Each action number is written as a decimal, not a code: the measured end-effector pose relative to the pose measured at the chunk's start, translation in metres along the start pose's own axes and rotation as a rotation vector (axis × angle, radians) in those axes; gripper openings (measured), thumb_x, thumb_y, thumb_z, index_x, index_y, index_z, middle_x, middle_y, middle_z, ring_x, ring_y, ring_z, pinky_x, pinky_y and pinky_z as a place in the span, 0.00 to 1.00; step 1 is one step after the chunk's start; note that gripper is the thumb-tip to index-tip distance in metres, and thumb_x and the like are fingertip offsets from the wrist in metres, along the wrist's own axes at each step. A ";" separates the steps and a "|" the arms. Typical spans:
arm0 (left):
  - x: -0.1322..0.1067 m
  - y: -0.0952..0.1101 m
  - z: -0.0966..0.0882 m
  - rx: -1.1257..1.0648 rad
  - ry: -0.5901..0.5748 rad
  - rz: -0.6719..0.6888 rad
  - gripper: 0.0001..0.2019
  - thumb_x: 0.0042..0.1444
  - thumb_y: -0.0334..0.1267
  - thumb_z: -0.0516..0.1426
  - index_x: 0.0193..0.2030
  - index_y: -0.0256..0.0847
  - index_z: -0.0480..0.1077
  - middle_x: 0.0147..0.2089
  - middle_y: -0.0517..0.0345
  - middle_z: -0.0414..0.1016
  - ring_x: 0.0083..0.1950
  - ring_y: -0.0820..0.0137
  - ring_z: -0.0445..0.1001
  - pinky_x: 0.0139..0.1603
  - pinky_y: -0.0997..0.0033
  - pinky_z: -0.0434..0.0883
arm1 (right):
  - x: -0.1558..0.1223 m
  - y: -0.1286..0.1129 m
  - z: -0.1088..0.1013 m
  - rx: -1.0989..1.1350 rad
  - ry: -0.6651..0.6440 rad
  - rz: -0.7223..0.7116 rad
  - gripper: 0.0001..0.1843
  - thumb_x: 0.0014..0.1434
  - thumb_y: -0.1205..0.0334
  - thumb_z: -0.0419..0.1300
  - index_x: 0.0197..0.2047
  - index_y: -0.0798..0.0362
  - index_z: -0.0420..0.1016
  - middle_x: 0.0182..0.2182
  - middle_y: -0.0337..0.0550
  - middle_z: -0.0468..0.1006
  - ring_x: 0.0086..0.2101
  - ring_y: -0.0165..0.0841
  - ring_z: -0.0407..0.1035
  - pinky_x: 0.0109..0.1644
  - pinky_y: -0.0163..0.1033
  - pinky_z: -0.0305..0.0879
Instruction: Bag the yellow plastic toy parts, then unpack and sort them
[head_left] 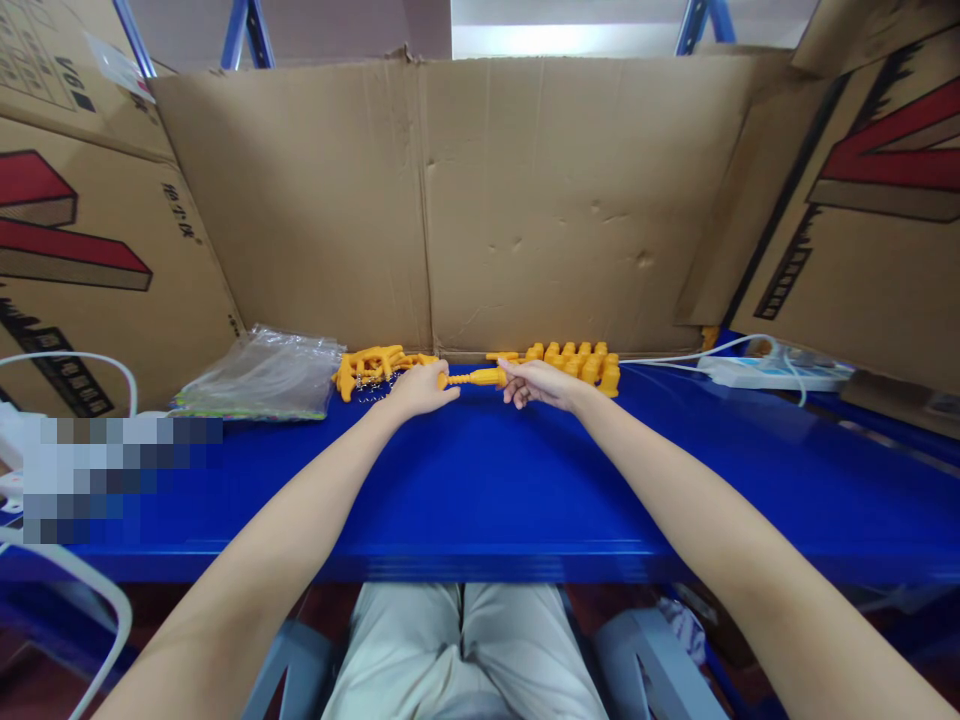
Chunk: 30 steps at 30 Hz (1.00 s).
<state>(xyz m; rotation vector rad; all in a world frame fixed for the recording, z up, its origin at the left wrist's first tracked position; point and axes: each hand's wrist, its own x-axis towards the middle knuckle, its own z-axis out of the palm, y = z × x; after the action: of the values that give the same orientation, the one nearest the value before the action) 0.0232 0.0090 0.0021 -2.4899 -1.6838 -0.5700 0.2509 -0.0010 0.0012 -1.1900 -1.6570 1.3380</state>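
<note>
A yellow plastic piece with a ribbed, screw-like shaft (pixel 469 378) stretches level between my hands, just above the blue tabletop. My left hand (pixel 422 390) is closed around its left end, hiding that end. At the thicker right end, my right hand (pixel 538 383) grips it with thumb and fingers. Beside my left hand lies a pile of yellow plastic parts with branching shapes (pixel 371 362). Small shiny bits (pixel 370 382) are scattered by that pile, too small to name. Behind my right hand stand several yellow stepped, cap-like pieces (pixel 589 360) in rows.
A stack of clear plastic bags (pixel 262 375) lies left on the blue table (pixel 480 490). Cardboard panels (pixel 555 200) wall in the back and sides. A white power strip (pixel 776 372) with cables sits at the right; a white cable (pixel 82 565) loops at the left.
</note>
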 end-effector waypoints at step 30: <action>0.001 -0.003 0.000 0.041 -0.027 -0.017 0.18 0.51 0.52 0.54 0.42 0.42 0.69 0.37 0.51 0.76 0.42 0.56 0.75 0.36 0.66 0.65 | -0.006 -0.008 -0.015 0.054 -0.111 0.085 0.20 0.63 0.54 0.55 0.56 0.49 0.65 0.60 0.52 0.65 0.38 0.33 0.76 0.47 0.41 0.70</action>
<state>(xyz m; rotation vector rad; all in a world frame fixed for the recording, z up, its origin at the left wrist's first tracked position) 0.0209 0.0110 0.0017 -2.4684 -1.7103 -0.5008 0.2647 -0.0016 0.0130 -1.1853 -1.6517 1.5171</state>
